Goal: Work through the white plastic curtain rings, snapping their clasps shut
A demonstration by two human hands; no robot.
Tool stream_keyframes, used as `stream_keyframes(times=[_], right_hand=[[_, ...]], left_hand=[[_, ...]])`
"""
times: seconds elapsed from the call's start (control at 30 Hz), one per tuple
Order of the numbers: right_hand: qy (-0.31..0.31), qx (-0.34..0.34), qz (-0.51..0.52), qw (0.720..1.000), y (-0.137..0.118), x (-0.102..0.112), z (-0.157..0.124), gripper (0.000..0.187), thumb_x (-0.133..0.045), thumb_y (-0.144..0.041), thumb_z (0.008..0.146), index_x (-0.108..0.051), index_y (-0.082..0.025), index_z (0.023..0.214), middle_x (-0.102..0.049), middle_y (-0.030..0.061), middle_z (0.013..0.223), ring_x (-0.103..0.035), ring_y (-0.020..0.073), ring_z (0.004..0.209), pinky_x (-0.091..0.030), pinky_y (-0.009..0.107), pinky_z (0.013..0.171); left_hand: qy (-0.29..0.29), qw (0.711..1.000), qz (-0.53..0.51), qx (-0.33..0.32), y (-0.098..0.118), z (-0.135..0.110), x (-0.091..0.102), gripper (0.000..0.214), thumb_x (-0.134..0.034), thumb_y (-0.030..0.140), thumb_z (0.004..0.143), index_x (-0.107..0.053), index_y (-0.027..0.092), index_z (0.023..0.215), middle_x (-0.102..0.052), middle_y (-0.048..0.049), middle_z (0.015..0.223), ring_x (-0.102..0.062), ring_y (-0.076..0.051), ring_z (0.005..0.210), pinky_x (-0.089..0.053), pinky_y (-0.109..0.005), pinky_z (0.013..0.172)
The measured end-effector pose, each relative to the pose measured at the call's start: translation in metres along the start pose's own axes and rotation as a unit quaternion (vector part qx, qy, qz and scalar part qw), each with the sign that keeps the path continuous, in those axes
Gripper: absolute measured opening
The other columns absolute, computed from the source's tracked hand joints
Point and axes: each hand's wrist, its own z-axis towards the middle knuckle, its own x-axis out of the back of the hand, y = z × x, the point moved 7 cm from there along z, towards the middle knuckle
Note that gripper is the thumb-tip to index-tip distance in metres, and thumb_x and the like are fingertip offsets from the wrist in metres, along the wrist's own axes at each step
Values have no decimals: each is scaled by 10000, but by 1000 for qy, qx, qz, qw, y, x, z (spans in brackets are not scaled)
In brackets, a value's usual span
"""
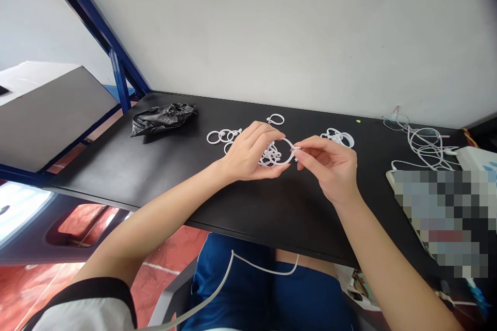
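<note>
Over the middle of the black table [155, 176], my left hand [250, 158] is closed round a white plastic ring [286, 151]. My right hand [330, 165] pinches the same ring's right end with thumb and forefinger. A cluster of several linked white rings [269, 158] hangs or lies just under the held ring. More loose white rings lie behind my left hand [223, 136], a single ring [275, 119] sits farther back, and another pile of rings [338, 137] lies behind my right hand.
A crumpled black plastic bag [163, 118] lies at the table's back left. White cables [423, 142] tangle at the back right beside a white box [477, 158]. A blue metal frame [116, 67] stands to the left. A white cord [229, 279] crosses my lap.
</note>
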Motion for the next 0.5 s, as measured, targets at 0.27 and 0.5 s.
stream_keyframes(times=[0.27, 0.5], right_hand=[[-49, -22, 11, 998, 5, -6, -1, 41, -753, -275, 827, -764, -258, 863, -709, 10, 799, -606, 120, 585, -543, 284, 553], [-64, -22, 9, 998, 6, -8, -2, 92, -775, -295, 800, -759, -247, 878, -712, 15, 815, -628, 134, 618, -562, 286, 556]], left_hand=[[3, 1000, -4, -15, 2, 3, 2, 387, -574, 482, 911, -480, 172, 1123, -655, -71, 892, -642, -218, 821, -513, -364, 698], [-16, 1000, -17, -5, -1, 0, -1, 408, -500, 539, 928, -461, 179, 1116, -619, -58, 856, -608, -224, 789, -503, -374, 691]])
